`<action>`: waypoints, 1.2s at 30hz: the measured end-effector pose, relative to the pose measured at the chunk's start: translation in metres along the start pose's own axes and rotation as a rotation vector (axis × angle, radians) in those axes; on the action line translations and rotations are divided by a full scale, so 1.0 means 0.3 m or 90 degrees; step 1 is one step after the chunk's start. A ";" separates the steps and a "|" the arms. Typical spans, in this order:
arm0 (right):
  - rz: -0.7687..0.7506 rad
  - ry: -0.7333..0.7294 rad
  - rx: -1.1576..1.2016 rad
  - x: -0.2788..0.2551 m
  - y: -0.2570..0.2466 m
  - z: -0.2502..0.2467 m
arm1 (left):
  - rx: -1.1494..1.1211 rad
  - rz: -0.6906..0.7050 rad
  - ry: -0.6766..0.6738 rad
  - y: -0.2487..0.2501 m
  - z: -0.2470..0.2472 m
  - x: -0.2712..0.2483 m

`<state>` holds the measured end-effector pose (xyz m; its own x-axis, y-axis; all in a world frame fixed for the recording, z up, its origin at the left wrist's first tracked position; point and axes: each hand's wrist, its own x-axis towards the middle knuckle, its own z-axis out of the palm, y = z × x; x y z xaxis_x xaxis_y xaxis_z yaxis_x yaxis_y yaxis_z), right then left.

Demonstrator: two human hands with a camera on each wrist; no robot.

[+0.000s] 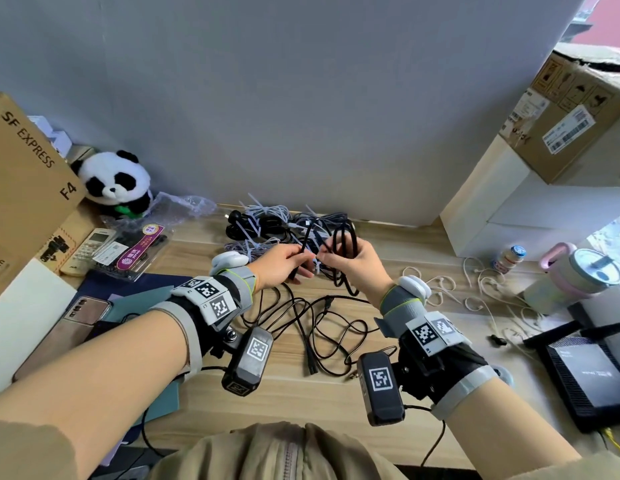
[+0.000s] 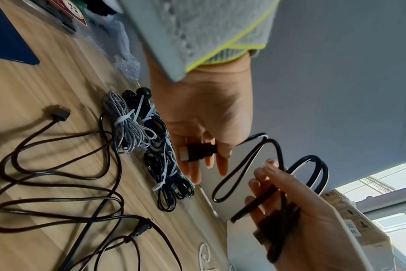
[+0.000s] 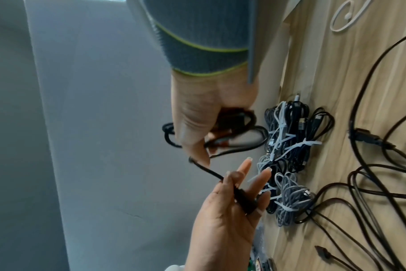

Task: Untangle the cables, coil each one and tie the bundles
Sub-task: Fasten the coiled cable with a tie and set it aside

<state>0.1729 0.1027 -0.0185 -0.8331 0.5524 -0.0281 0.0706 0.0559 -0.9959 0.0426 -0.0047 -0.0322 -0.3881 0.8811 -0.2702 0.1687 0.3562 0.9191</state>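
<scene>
Holding a thin black rubber-sheathed cable [image 1: 344, 251] above the pale wooden table [image 1: 301, 386], I have both hands raised at centre. My right hand [image 1: 353, 268] is clenched round several gathered loops of it, the loops rising past my fingers and hanging below my palm. My left hand [image 1: 284, 265] pinches the cable's black plug end [image 2: 197, 150] between thumb and fingers; the remaining fingers look fairly straight, though the wrist view is blurred there. Beyond my hands, by the grey wall, lie finished grey and black bundles cinched with white zip ties [image 1: 267, 226]. Nearer me, a loose tangle of black cords [image 1: 322, 337] sprawls on the table. White earhook pieces [image 1: 475, 282] are scattered to the right.
</scene>
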 end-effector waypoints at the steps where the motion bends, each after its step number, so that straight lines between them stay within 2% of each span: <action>1: -0.011 0.053 0.008 0.002 0.010 -0.004 | 0.020 -0.004 -0.004 -0.002 0.006 0.001; 4: 0.026 0.119 0.081 0.011 0.035 -0.016 | 0.061 0.000 -0.030 0.005 0.017 0.003; 9: 0.127 0.080 0.277 0.010 0.052 -0.020 | 0.089 0.009 -0.052 0.016 0.046 0.007; 13: 0.171 0.101 0.298 0.009 0.052 -0.020 | 0.072 -0.004 -0.058 0.033 0.065 0.003; 18: 0.178 0.114 0.262 0.014 0.088 -0.009 | -0.062 -0.097 -0.123 0.060 0.101 -0.012; 23: 0.212 0.158 0.230 0.015 0.120 -0.001 | 0.012 -0.103 -0.154 0.059 0.124 -0.005; 27: 0.221 0.184 0.343 0.022 0.120 0.007 | 0.008 -0.113 -0.153 0.032 0.126 0.000; 30: 0.236 0.186 0.468 0.016 0.115 0.011 | 0.031 -0.062 -0.122 0.024 0.126 0.008; 32: 0.244 0.197 0.464 0.012 0.124 0.015 | 0.011 -0.046 -0.128 0.020 0.133 0.015; 36: 0.223 0.179 0.445 0.013 0.144 0.011 | 0.000 -0.185 -0.249 0.012 0.161 0.026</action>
<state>0.1708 0.1044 -0.0619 -0.6516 0.6338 -0.4167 -0.1335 -0.6366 -0.7595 0.0839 0.0185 -0.0450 -0.0487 0.7964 -0.6028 0.1033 0.6043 0.7900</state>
